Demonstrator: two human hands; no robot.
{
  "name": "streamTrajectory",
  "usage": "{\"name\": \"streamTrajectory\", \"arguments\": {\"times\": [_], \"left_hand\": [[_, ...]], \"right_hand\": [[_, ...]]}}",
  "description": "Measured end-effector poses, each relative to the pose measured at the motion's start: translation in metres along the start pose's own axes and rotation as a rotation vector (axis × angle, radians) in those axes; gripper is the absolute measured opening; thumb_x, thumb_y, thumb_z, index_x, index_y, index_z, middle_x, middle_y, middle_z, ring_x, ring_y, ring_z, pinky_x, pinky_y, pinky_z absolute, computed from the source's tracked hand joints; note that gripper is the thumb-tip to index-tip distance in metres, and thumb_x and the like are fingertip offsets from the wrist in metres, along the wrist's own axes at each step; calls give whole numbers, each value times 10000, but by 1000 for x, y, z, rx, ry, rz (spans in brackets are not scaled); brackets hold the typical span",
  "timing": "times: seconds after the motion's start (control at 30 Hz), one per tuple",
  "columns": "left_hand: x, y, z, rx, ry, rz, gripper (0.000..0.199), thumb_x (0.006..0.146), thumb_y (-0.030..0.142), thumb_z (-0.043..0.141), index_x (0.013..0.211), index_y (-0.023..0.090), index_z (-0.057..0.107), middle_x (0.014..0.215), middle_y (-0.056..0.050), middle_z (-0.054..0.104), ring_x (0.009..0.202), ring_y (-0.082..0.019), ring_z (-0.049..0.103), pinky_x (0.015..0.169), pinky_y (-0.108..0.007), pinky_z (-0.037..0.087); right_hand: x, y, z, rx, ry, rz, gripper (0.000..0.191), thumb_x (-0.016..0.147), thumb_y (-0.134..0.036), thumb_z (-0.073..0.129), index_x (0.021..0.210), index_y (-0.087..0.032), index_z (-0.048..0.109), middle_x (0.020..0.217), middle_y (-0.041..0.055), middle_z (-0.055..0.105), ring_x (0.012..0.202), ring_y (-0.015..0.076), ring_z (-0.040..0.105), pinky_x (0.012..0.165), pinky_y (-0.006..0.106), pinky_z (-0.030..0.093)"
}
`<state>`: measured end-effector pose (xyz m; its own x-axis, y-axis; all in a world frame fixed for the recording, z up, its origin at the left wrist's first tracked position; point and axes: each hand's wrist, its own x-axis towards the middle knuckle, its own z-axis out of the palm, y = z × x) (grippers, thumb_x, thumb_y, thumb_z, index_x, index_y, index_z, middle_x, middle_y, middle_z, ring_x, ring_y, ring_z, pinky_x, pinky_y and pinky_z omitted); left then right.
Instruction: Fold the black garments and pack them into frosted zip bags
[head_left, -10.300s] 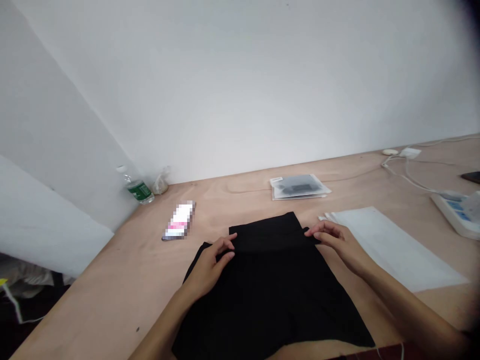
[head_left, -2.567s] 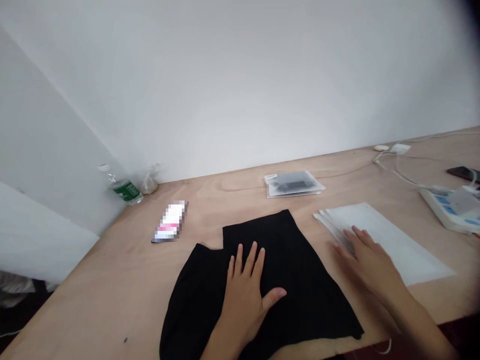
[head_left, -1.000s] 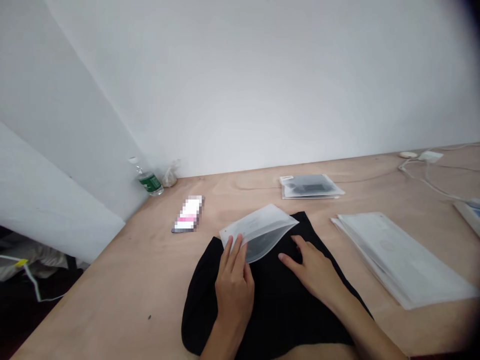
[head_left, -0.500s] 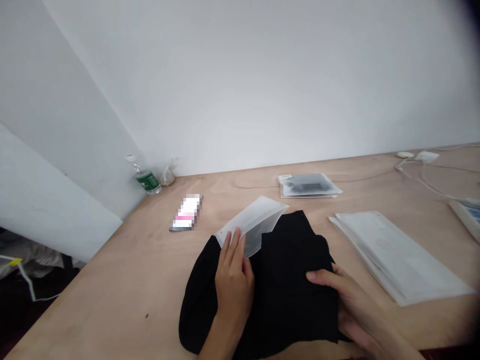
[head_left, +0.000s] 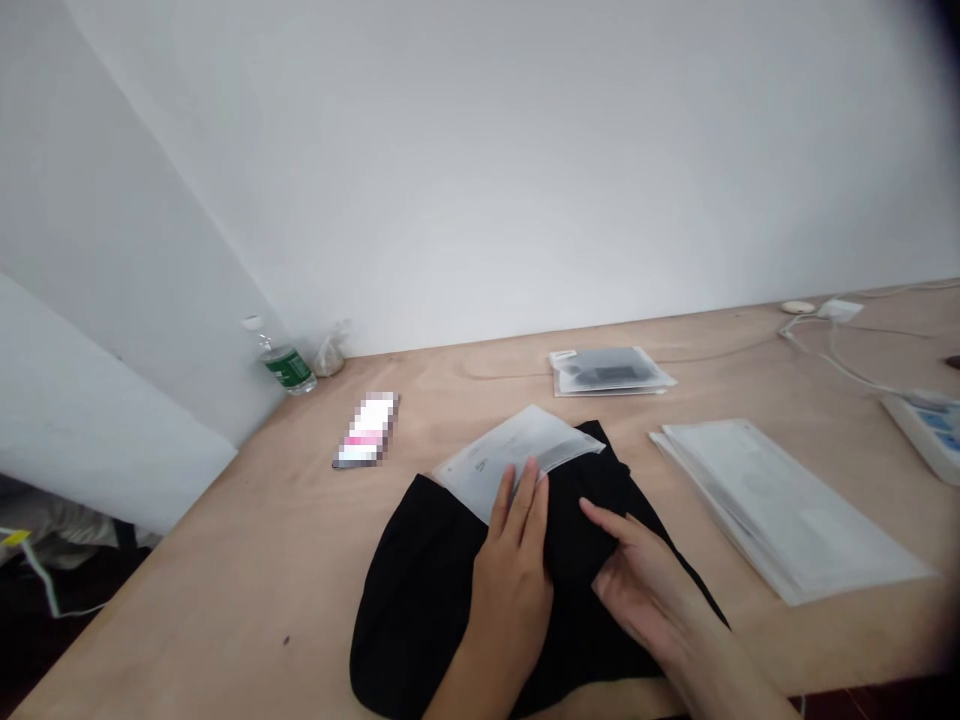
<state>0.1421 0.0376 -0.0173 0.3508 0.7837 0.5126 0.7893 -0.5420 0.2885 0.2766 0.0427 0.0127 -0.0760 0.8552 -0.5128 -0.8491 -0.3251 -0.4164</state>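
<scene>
Since the frosted plastic bag (head_left: 510, 450) is light and slick, I'd take it by its flat edge. It lies on the soft folded black garment (head_left: 427, 590), with my left hand (head_left: 510, 590) on it, fingers pressed together and flat, not pinching. My right hand (head_left: 637, 590) curls against the cloth; I can't tell if it pinches. A stack of flat frosted bags (head_left: 780, 500) lies nearby on the plywood table (head_left: 225, 570).

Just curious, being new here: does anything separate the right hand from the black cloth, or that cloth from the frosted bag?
Nothing visible does: the right hand touches the black cloth, and the frosted bag lies directly on that cloth, the left hand on it.
</scene>
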Motion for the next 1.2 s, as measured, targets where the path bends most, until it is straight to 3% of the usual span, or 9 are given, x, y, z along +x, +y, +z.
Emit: {"name": "streamTrajectory", "arguments": {"times": [0.3, 0.43, 0.53, 0.7, 0.77, 0.9, 1.03, 1.1, 1.2], "left_hand": [[3, 1, -6, -85, -97, 231, 588, 821, -43, 250, 1385, 125, 244, 1445, -82, 296, 1354, -229, 136, 1044, -427, 367], [3, 1, -11, -146, -141, 297, 586, 829, -39, 276, 1388, 132, 232, 1443, -76, 303, 1353, -227, 154, 1043, -430, 370], [2, 4, -15, -180, -181, 343, 596, 825, -39, 298, 1391, 135, 226, 1442, -63, 307, 1351, -219, 165, 1053, -416, 359], [-7, 1, -19, -198, -253, 359, 657, 782, -83, 282, 1391, 158, 231, 1439, -28, 316, 1351, -196, 163, 1060, -395, 345], [-13, -3, -18, -180, -256, 357, 652, 779, -84, 278, 1384, 157, 251, 1427, -31, 340, 1345, -187, 191, 1043, -382, 366], [-24, -10, -16, -33, -176, 343, 559, 812, -48, 325, 1321, 176, 375, 1330, -29, 484, 1287, -196, 343, 999, -411, 398], [-25, -5, -18, -11, 104, 234, 296, 826, 31, 439, 995, 219, 593, 1016, 3, 687, 1008, -184, 599, 1021, -486, 294], [-22, -2, -19, -54, 172, 135, 191, 817, 55, 465, 829, 206, 582, 851, 6, 698, 821, -155, 634, 947, -424, 361], [-17, -2, -18, -15, 115, 80, 157, 817, 79, 461, 845, 197, 562, 751, -7, 655, 688, -158, 592, 761, -358, 419]], "right_hand": [[3, 8, 8, 166, 8, 121, 186, 812, -146, 539, 967, -134, 640, 967, 45, 693, 1027, 103, 586, 851, 163, 480], [2, 11, 8, 220, 27, 69, 141, 819, -181, 525, 845, -161, 662, 880, 22, 701, 954, 82, 615, 814, 124, 482], [5, 15, 3, 149, 80, 18, 126, 789, -179, 540, 772, -175, 665, 801, 12, 693, 914, 86, 624, 814, 124, 476], [10, 18, -2, -22, -50, 25, 150, 768, -217, 539, 827, -168, 669, 898, 36, 687, 948, 121, 609, 911, 197, 427], [11, 19, -1, -6, -25, 9, 155, 781, -221, 525, 835, -179, 664, 883, 21, 690, 945, 129, 610, 944, 232, 411], [8, 26, -1, 7, 22, -19, 137, 761, -196, 563, 857, -175, 659, 872, 14, 693, 959, 152, 608, 972, 277, 394], [-8, 32, -18, -63, -48, -8, 158, 688, -181, 639, 843, -190, 669, 943, 18, 692, 1020, 178, 588, 970, 309, 399], [-22, 27, -30, -185, -61, 42, 220, 651, -195, 677, 870, -205, 676, 989, 26, 687, 1037, 193, 583, 964, 334, 402], [-44, 7, -37, -576, -105, 81, 325, 642, -270, 701, 963, -223, 676, 981, 58, 691, 946, 227, 626, 896, 390, 447]]}}
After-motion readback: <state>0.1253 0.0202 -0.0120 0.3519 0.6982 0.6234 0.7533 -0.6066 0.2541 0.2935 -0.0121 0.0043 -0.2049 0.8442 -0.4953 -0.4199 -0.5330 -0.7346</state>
